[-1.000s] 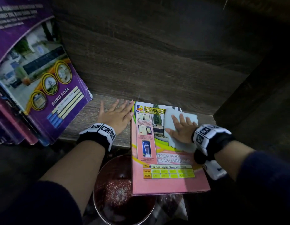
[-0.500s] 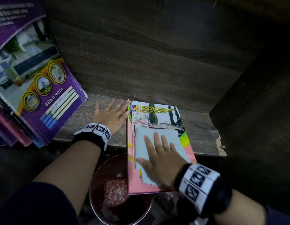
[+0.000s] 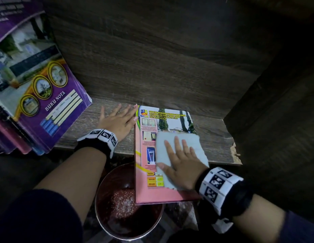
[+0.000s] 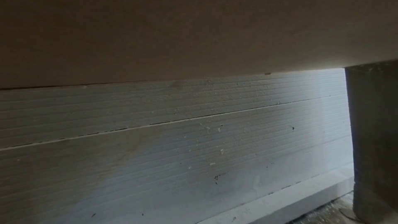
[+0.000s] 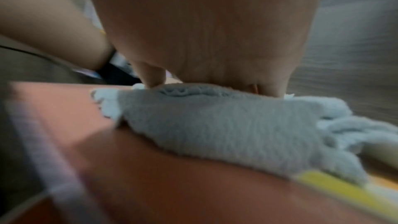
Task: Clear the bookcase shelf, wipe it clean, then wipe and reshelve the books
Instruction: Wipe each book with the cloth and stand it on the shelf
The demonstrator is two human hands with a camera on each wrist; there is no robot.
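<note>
Looking down through the head camera, I see a round metal bowl (image 3: 129, 204) at the bottom centre of the frame, below the shelf (image 3: 212, 137) edge, holding dark reddish contents with a pale speckled patch in the middle; I cannot tell what they are. The near end of the pink book (image 3: 145, 155) overhangs the bowl's upper right rim.

That pink book lies flat, cover up, in the centre of the frame, its far end on the wooden shelf and its near end sticking out past the shelf's front edge. My right hand (image 3: 182, 162) lies palm down on a grey cloth (image 3: 180, 141) spread over the right half of the cover, fingers straight and slightly spread, pressing rather than gripping. The right wrist view, blurred, shows the same: the palm (image 5: 204, 31) bearing on the fuzzy grey cloth (image 5: 226, 125) with the pink cover (image 5: 150, 185) under it.

My left hand (image 3: 117, 123) lies flat on the bare shelf just left of the book, fingers straight and fanned, its fingertips at the book's left edge; whether they touch it I cannot tell. It holds nothing.

At the upper left of the frame a purple book (image 3: 38, 88) marked "BUKU NOTA" leans tilted against other books (image 3: 7, 137), well apart from both hands.

The left wrist view shows only a pale ribbed wall (image 4: 172, 142) under a dark board.
</note>
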